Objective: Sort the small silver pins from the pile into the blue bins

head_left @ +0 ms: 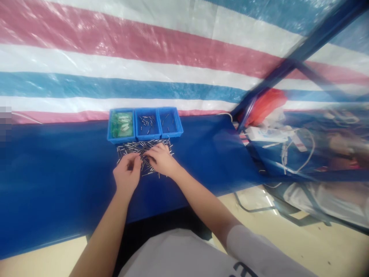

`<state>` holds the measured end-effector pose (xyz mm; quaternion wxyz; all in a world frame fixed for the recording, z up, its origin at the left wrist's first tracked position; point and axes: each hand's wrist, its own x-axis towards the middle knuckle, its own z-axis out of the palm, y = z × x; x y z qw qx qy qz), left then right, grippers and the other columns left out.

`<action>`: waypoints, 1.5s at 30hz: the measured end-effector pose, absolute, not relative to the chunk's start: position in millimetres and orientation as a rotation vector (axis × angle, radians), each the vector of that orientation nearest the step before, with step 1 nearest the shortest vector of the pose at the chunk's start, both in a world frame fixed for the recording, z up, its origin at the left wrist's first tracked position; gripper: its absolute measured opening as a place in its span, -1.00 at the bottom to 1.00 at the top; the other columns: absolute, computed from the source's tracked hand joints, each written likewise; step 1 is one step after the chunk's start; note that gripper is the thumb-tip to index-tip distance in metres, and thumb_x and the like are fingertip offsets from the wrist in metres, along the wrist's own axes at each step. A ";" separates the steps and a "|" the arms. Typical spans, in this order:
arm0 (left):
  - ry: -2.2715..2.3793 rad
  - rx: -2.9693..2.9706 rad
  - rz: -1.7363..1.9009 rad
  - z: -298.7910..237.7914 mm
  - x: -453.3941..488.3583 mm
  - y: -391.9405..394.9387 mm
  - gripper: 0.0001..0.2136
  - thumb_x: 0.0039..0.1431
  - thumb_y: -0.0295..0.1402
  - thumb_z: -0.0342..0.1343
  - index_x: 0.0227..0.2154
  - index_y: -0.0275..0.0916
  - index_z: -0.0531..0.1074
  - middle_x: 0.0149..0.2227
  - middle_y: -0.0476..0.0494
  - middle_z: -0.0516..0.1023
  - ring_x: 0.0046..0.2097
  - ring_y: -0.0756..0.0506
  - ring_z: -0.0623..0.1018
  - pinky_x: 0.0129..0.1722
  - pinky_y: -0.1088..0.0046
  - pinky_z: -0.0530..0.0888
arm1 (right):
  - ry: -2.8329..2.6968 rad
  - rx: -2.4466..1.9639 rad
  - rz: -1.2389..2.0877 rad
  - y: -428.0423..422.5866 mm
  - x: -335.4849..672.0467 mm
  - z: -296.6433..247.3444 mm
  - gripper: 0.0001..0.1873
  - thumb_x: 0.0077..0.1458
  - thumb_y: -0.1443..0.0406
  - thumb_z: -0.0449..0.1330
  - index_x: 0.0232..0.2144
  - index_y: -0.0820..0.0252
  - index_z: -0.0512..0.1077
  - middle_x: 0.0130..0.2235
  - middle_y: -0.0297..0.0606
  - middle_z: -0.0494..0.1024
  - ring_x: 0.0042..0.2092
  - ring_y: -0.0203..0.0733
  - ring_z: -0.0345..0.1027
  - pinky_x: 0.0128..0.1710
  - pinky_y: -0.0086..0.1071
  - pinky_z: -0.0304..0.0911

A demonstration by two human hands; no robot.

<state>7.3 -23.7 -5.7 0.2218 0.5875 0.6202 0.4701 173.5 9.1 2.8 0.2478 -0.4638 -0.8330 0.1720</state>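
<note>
A heap of small metal pins [135,148] lies on the blue table cover [57,165], just in front of a row of blue bins. My left hand [127,175] rests at the heap's near left edge with its fingers curled together over a few pins. My right hand [161,158] lies on the heap's right side, fingers bent down onto the pins. The left bin [121,125] holds green pieces. The middle bin [147,123] and the right bin [170,122] hold a few loose pins.
A striped red, white and blue tarp [144,57] hangs behind the table. To the right, a blue metal frame [291,61] leans over a blurred clutter of white cables [291,154] and a red bag [266,104]. Pale floor shows below.
</note>
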 end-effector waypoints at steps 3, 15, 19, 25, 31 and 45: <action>1.712 1.612 1.309 -5.8 7.4 -23.7 -0.78 0.22 -0.20 0.11 -0.15 -0.18 0.49 -0.33 -0.05 0.60 -0.33 -0.01 0.60 -0.26 0.45 0.53 | -2.283 -1.259 0.466 8.6 173.3 2.4 -0.71 0.21 0.42 0.09 -0.06 0.12 0.49 -0.13 -0.20 0.56 -0.01 -0.06 0.17 -0.07 -0.22 0.01; 1.720 1.610 1.299 -7.3 7.1 -23.8 -0.76 0.23 -0.18 0.11 -0.15 -0.18 0.49 -0.33 -0.05 0.60 -0.32 -0.02 0.61 -0.26 0.46 0.53 | -2.271 -1.269 0.476 7.9 173.1 0.9 -0.69 0.21 0.43 0.08 -0.05 0.11 0.49 -0.12 -0.19 0.55 0.02 -0.05 0.16 -0.05 -0.20 0.03; 1.722 1.624 1.307 -7.9 7.3 -22.9 -0.76 0.23 -0.18 0.10 -0.14 -0.19 0.49 -0.33 -0.06 0.60 -0.33 -0.01 0.60 -0.25 0.46 0.53 | -2.267 -1.284 0.466 7.2 172.9 1.8 -0.67 0.21 0.42 0.08 -0.02 0.11 0.48 -0.10 -0.17 0.54 0.05 -0.03 0.13 -0.04 -0.19 0.03; 1.713 1.620 1.315 -8.1 7.2 -22.9 -0.76 0.23 -0.18 0.10 -0.14 -0.19 0.49 -0.32 -0.06 0.60 -0.32 -0.01 0.61 -0.25 0.45 0.53 | -2.254 -1.306 0.463 7.2 172.2 1.9 -0.70 0.21 0.41 0.10 -0.04 0.12 0.49 -0.10 -0.16 0.54 0.05 -0.01 0.13 -0.04 -0.17 0.04; 1.716 1.608 1.318 -7.1 8.1 -23.2 -0.77 0.22 -0.20 0.11 -0.15 -0.19 0.50 -0.33 -0.06 0.60 -0.33 -0.01 0.61 -0.26 0.45 0.53 | -2.287 -1.278 0.490 6.5 172.3 2.8 -0.66 0.19 0.44 0.08 -0.04 0.10 0.49 -0.12 -0.17 0.52 0.03 -0.03 0.13 -0.05 -0.20 0.03; 1.718 1.619 1.306 -6.5 7.6 -22.5 -0.79 0.21 -0.23 0.12 -0.16 -0.19 0.50 -0.33 -0.05 0.60 -0.31 -0.02 0.61 -0.23 0.45 0.52 | -2.335 -1.196 0.466 8.8 173.2 2.2 -0.66 0.16 0.48 0.07 -0.06 0.14 0.47 -0.18 -0.21 0.53 -0.03 -0.12 0.25 -0.05 -0.25 -0.03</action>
